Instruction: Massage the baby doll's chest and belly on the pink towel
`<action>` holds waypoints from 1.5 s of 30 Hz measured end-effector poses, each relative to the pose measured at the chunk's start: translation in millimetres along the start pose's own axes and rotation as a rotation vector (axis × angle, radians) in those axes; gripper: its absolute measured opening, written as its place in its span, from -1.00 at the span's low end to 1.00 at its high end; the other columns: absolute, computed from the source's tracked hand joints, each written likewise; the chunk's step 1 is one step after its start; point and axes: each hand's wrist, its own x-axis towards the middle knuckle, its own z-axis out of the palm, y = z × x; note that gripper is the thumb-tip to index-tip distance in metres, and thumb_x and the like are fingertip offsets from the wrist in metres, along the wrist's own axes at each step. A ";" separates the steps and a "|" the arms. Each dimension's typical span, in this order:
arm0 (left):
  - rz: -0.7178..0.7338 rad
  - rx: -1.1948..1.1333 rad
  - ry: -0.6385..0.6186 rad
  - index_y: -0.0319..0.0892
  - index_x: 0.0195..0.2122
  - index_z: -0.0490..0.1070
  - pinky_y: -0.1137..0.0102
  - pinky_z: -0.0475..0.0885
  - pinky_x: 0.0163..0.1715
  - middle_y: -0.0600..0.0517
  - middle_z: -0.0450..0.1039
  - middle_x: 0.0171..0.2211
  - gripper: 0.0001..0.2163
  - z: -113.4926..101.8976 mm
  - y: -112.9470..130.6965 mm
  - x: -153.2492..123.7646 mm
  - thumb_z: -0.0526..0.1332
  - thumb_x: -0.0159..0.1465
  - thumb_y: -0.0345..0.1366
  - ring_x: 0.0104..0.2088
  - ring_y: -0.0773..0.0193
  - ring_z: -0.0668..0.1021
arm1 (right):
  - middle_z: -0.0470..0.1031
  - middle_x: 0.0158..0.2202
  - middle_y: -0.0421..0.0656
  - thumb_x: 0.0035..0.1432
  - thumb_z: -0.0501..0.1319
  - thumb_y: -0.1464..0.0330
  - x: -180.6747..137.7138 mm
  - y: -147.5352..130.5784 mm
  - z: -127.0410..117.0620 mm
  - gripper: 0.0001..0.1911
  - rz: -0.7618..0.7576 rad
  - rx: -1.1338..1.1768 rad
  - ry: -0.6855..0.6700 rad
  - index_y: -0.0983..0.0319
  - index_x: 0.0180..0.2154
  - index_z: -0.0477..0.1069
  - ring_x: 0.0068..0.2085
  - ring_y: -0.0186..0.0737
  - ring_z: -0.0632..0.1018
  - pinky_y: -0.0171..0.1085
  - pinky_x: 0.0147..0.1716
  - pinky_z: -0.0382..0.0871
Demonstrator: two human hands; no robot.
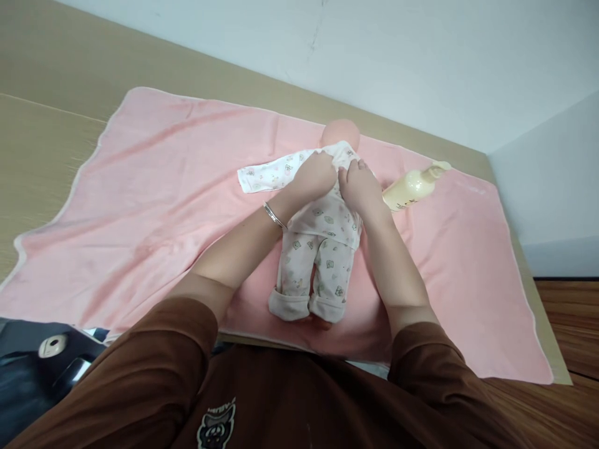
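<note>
A baby doll (341,132) lies on its back on a pink towel (154,206), head toward the wall, dressed in a white printed top and trousers (322,255). My left hand (312,178) is closed on the doll's top near the chest and collar. Beside it, my right hand (358,184) pinches the same top at the neckline. One white sleeve (264,174) stretches out to the left. A silver bangle sits on my left wrist.
A cream pump bottle (414,187) lies on its side on the towel just right of the doll. The towel covers a beige table (42,143) against a white wall. Dark objects (42,362) sit at the lower left. Wooden floor (571,318) shows at right.
</note>
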 end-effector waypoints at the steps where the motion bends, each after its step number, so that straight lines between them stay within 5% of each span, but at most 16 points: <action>1: -0.030 -0.041 0.005 -0.29 0.06 0.66 0.09 0.54 0.32 -0.26 0.69 0.16 -0.61 -0.8 -7.0 4.5 0.02 0.47 -0.45 0.21 -0.09 0.69 | 0.29 0.50 0.50 0.60 -0.12 0.29 -4.4 -3.7 0.4 -0.31 -0.011 -0.016 0.006 0.72 0.46 0.20 0.56 0.38 0.34 0.21 0.56 0.21; 8: -0.062 -0.097 0.012 -0.31 0.20 0.63 0.18 0.46 0.42 -0.21 0.64 0.29 -0.53 5.5 -27.1 22.3 -0.05 0.52 -0.41 0.31 0.02 0.65 | 0.16 0.60 0.34 0.49 -0.07 0.40 -12.3 -9.9 6.4 -0.30 -0.178 0.060 -0.005 0.60 0.53 0.15 0.65 0.30 0.19 0.30 0.62 0.11; 13: 0.013 -0.037 0.116 -0.44 0.31 0.50 0.16 0.17 0.62 -0.35 0.48 0.42 -0.48 22.2 -18.6 18.3 -0.16 0.58 -0.35 0.49 -0.02 0.46 | 0.15 0.60 0.39 0.52 -0.10 0.33 4.5 -1.2 8.1 -0.28 -0.029 0.117 0.003 0.63 0.52 0.13 0.65 0.32 0.18 0.30 0.62 0.06; 19: -0.048 -0.072 0.156 -0.37 0.31 0.51 0.13 0.33 0.50 -0.30 0.55 0.36 -0.49 25.3 -16.9 15.4 -0.10 0.56 -0.31 0.38 -0.05 0.54 | 0.08 0.63 0.33 0.54 -0.09 0.23 16.9 6.0 18.0 -0.26 0.062 0.160 0.042 0.54 0.54 0.13 0.67 0.30 0.13 0.33 0.62 -0.04; 45: -0.056 -0.105 0.177 -0.32 0.27 0.55 0.11 0.36 0.49 -0.26 0.58 0.34 -0.53 24.4 -17.5 14.8 -0.07 0.56 -0.31 0.36 -0.07 0.57 | 0.21 0.58 0.32 0.52 -0.09 0.22 17.4 8.4 24.5 -0.27 0.029 0.146 0.104 0.50 0.51 0.20 0.62 0.27 0.25 0.31 0.59 0.07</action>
